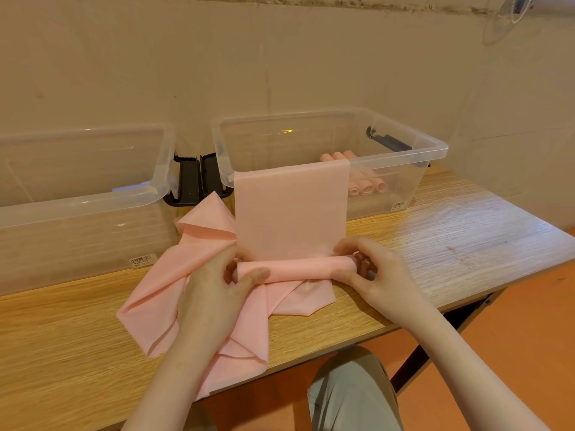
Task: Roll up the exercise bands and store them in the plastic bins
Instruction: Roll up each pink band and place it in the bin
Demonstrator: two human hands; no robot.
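Pink band (291, 213) draped from the right bin (435, 147), where rolled bands (367, 188) already sit, and we're rolling its bench end, left hand (214, 290) and right hand (373, 269) pinching the roll, loose bands (155, 306) waiting.

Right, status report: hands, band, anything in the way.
Both hands grip roll ends. Band tail draped over right bin rim. Loose bands underneath.

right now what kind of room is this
Probably a plain storage or utility room, maybe a basement: a bare stained wall, an orange floor, and a simple wooden table with clear plastic bins for pink bands.
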